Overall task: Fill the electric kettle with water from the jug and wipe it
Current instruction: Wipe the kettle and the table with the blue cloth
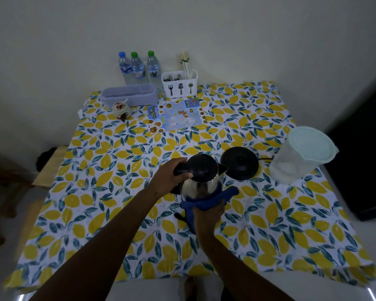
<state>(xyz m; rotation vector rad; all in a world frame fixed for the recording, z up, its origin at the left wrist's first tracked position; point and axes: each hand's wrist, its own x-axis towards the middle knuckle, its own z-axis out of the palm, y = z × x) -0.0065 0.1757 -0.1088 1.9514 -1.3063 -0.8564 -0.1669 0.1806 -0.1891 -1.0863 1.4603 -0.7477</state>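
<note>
The steel electric kettle (201, 185) with a black lid stands mid-table, off its round black base (240, 162), which lies just to its right. My left hand (172, 178) is wrapped around the kettle's black handle. My right hand (206, 216) presses a blue cloth (213, 199) against the lower front of the kettle body. The clear plastic jug (300, 157) with a pale lid stands at the right edge of the table, lid on.
A lemon-print tablecloth (96, 192) covers the table. At the back stand three water bottles (137, 67), a white cutlery holder (179, 83), a lilac box (129, 95), a small jar (121, 109) and a menu leaflet (176, 116). A dark cabinet (365, 159) is at the right.
</note>
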